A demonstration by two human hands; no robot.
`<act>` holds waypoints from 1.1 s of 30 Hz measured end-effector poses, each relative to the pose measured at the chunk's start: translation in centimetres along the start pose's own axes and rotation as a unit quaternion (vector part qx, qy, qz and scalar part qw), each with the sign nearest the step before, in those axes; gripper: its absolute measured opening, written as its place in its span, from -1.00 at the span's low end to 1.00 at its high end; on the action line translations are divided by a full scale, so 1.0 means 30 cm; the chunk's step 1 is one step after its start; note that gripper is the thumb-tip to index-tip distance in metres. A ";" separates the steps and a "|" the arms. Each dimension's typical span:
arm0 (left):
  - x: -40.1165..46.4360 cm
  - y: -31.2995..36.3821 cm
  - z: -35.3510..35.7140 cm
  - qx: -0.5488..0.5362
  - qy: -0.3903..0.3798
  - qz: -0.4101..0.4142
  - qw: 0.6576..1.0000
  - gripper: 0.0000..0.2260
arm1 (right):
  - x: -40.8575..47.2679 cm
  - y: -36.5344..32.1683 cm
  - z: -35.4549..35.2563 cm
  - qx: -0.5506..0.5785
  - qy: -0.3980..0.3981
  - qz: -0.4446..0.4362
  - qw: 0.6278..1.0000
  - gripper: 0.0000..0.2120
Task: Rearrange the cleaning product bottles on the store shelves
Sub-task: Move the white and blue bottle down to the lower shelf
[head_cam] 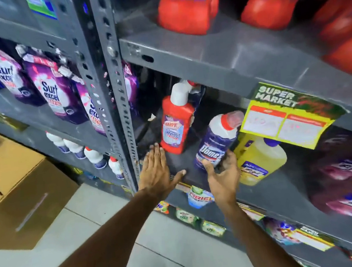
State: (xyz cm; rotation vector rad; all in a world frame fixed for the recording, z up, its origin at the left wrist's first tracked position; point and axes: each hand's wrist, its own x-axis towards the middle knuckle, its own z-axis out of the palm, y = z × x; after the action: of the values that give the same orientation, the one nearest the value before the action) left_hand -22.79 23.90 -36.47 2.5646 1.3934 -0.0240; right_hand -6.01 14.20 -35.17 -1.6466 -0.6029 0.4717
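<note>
Between the red bottle (175, 124) and blue bottle (214, 148) lies bare shelf (182, 164).

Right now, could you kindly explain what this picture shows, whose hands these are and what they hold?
There is no machine here. A person wears one camera on the head, and it looks forward and down at their own two bare hands. They face a grey store shelf. On it stand a red Harpic bottle, a yellow bottle and, tilted between them, a blue Domex bottle. The left hand is flat with straight fingers, its fingertips at the Harpic bottle's base; I cannot tell whether they touch it. The right hand has its grip on the Domex bottle's lower part, thumb on one side and fingers on the other.
</note>
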 end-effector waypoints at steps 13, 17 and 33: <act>0.017 -0.007 0.016 0.020 0.005 -0.010 1.000 0.07 | 0.188 -0.009 0.049 -0.062 -0.032 -0.058 0.996 -0.55; 0.018 -0.009 0.020 0.029 0.002 -0.011 1.000 0.06 | 0.208 -0.044 0.064 -0.061 -0.020 -0.065 0.996 -0.56; 0.013 -0.021 0.019 0.054 -0.016 0.004 0.998 0.03 | -0.040 -0.148 0.241 -0.038 -0.060 -0.080 0.994 -0.40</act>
State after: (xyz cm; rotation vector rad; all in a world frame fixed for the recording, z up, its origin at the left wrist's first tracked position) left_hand -23.05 24.44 -37.20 2.6436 1.4069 -0.1410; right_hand -11.92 19.50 -31.97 -1.6354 -0.8447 0.4364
